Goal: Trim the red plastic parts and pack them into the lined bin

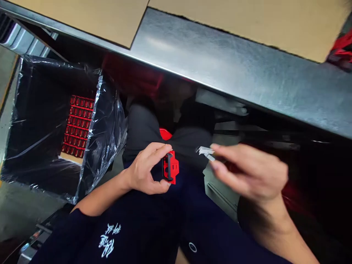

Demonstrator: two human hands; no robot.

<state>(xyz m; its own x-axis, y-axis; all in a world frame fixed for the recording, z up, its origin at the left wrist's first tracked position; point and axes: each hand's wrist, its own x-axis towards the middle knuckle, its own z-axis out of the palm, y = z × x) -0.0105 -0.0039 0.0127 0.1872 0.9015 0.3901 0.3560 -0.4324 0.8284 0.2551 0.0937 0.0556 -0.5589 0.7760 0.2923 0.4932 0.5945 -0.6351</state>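
Navy shirt front (143, 234) along the bottom of the frame, and just above it the left hand (144, 168) pinches a red plastic part (171, 167), grip pressed tight! Right hand (250, 172) pinches a small pale clip (205, 151), blurred, shape hard to read. Red shape (165, 134) peeks out, half hidden; upper left, a plastic-lined carton (38, 110) shows rows of red parts (77, 124).

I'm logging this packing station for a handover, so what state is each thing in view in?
Left hand: pinching the red plastic part between fingers and thumb.
Right hand: pinching a small pale clip at the fingertips.
Plastic liner: crumpled, draped over the bin's side.
Red parts: packed in neat rows inside the lined bin.
Cardboard sheet: lying flat on the steel bench.
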